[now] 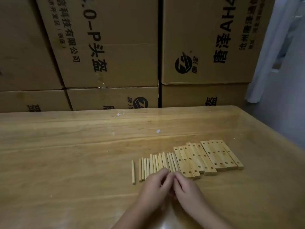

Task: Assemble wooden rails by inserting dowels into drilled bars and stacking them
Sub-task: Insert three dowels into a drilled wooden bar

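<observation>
A: Your left hand (154,185) and your right hand (187,187) are closest to you. Their tips touch, and the fingers bend down onto the near ends of the sticks (158,163).

B: You may be pinching 1 stick there, but your fingers hide it. We cannot tell if either hand holds anything.

A: The sticks lie flat in a row on the table (66,154), side by side. 1 lone stick (133,172) lies a little apart on the left.

B: They look thin, light and stiff. They are round, so they will likely roll if you bump them. Pinch 1 near an end when you push it into a hole.

A: Just right of the sticks lie the bars (206,157) with holes. They look flat, hard and light too. Take 1 by its long sides, so the holes stay free.

B: Nothing looks joined or stacked yet.

A: Farther back stand big brown boxes (107,47). A pale cloth (277,55) hangs on the right.

B: The light is dim, so you cannot see how deep the holes go. Your arms are cut off at the bottom edge.
</observation>
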Demonstrator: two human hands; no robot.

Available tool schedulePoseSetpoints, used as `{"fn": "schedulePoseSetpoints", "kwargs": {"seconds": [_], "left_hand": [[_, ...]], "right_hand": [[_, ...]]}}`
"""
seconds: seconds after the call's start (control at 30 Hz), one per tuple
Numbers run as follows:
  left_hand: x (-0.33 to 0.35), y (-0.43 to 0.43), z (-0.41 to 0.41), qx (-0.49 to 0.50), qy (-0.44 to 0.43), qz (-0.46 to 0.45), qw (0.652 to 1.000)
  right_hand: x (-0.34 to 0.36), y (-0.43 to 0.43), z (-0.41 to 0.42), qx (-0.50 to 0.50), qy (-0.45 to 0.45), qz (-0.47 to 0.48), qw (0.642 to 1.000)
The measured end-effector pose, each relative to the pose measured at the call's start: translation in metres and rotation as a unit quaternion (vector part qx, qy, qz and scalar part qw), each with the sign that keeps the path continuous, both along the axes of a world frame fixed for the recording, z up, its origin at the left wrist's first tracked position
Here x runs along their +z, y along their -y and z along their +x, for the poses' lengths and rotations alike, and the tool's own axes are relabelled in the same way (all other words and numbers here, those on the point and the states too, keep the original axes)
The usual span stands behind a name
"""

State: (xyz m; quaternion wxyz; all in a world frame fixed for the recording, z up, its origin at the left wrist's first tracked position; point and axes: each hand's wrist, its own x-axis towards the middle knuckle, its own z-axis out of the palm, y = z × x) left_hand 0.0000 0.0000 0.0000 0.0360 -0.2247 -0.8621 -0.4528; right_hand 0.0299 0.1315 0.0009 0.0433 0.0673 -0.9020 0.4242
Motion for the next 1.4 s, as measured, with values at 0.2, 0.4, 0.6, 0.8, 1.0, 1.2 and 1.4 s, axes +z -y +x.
{"fn": "schedulePoseSetpoints", "kwargs": {"seconds": [0.2, 0.4, 0.6, 0.8, 1.0, 1.2, 1.4], "left_hand": [[-0.014, -0.014, -0.026, 0.051, -0.021, 0.119, 0.991], [-0.017, -0.014, -0.027, 0.012, -0.026, 0.164, 0.986], [-0.019, -0.015, -0.028, -0.031, -0.009, 0.208, 0.978], [-0.021, -0.016, -0.03, -0.026, -0.015, 0.177, 0.984], [-0.021, -0.015, -0.026, -0.038, -0.066, 0.092, 0.993], [-0.019, -0.016, -0.022, -0.008, -0.059, 0.045, 0.997], [-0.014, -0.013, -0.016, -0.015, -0.118, -0.007, 0.993]], "right_hand": [[-0.014, 0.002, -0.032, -0.029, -0.101, -0.005, 0.994], [-0.018, -0.004, -0.032, 0.001, -0.11, -0.061, 0.992], [-0.017, -0.006, -0.03, 0.019, -0.123, -0.082, 0.989], [-0.012, -0.018, -0.034, 0.037, -0.117, -0.017, 0.992], [-0.008, -0.037, -0.042, 0.003, -0.18, 0.027, 0.983], [-0.016, -0.032, -0.04, -0.032, -0.224, 0.073, 0.971], [-0.012, -0.032, -0.036, -0.019, -0.214, 0.103, 0.971]]}}
